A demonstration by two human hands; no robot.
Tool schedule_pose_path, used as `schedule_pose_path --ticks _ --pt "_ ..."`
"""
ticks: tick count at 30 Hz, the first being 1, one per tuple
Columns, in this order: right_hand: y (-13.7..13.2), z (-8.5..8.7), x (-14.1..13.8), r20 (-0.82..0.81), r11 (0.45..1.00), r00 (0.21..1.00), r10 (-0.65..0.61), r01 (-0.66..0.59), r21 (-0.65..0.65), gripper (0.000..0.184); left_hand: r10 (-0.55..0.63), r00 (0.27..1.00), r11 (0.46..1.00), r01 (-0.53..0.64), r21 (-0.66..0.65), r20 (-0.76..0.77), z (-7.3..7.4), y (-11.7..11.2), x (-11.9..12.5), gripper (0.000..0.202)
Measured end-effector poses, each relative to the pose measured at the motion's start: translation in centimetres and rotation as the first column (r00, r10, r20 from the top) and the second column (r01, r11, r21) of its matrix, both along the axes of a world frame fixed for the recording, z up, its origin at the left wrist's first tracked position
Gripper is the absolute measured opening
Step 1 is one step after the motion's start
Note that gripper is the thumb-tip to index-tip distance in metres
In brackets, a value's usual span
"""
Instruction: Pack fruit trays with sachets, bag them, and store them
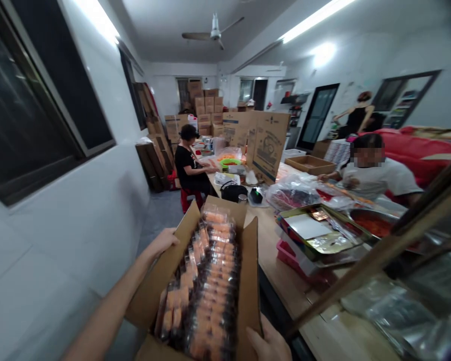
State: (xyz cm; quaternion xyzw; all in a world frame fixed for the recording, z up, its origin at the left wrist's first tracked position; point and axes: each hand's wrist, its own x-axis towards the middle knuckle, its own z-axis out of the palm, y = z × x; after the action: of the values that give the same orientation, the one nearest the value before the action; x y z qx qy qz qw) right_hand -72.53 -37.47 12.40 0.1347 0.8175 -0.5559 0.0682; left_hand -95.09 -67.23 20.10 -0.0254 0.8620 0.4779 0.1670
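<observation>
Between my hands is an open cardboard box (250, 281) with its flaps up. Rows of clear plastic packs (214, 286) with orange contents fill it; what exactly is inside them I cannot make out. My left hand (166, 242) grips the far left flap, its fingers closed over the edge. At the near right, my right hand (267, 341) holds the right side of the box, thumb on the inner face and the other fingers mostly hidden. The box is slightly blurred and tilts toward me.
A long wooden table (272, 250) runs along the right, bearing a tin tray (323, 230), a pink basket (285, 253) and plastic bags. One seated person (190, 163) is ahead, another (379, 175) at right. A wooden post (361, 265) crosses the near right. A white wall (78, 225) stands left.
</observation>
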Motion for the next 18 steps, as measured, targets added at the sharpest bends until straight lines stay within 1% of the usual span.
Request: schedule_pose_path --ticks 2,4,7,9,11,13,16,18 --pt "-0.2 1.4 -1.6 -0.023 0.998 0.998 -0.056 0.056 0.018 0.054 -0.058 0.998 0.998 0.057 -0.008 -0.026 1.0 1.7 -3.4 0.032" --pt "0.0 2.7 -3.5 -0.014 0.992 0.994 -0.106 0.107 0.070 0.053 -0.113 0.992 0.993 0.112 -0.021 -0.052 1.7 4.1 -6.4 0.031" --pt "0.8 4.0 -6.8 -0.004 0.963 0.983 -0.183 0.180 0.200 0.050 -0.194 0.977 0.980 0.189 -0.062 -0.084 2.1 8.5 -10.2 0.024" --pt "1.2 4.3 -8.9 -0.014 0.933 0.975 -0.224 0.218 0.287 0.048 -0.247 0.964 0.965 0.236 -0.111 -0.102 1.7 11.5 -12.2 0.019" --pt "1.6 4.0 -10.8 0.005 0.900 0.966 -0.258 0.239 0.365 0.047 -0.300 0.947 0.946 0.280 -0.166 -0.117 0.9 14.2 -13.9 0.024" --pt "1.9 3.5 -12.2 0.057 0.869 0.955 -0.291 0.239 0.434 0.045 -0.351 0.928 0.924 0.320 -0.211 -0.127 0.0 16.4 -15.2 0.027" --pt "2.1 3.1 -13.9 0.087 0.853 0.950 -0.299 0.225 0.470 0.040 -0.404 0.904 0.898 0.362 -0.251 -0.141 -0.9 18.4 -16.8 0.029" --pt "2.2 3.4 -14.9 0.078 0.848 0.954 -0.290 0.218 0.483 0.036 -0.423 0.894 0.887 0.375 -0.271 -0.148 -1.0 19.1 -17.8 0.030"
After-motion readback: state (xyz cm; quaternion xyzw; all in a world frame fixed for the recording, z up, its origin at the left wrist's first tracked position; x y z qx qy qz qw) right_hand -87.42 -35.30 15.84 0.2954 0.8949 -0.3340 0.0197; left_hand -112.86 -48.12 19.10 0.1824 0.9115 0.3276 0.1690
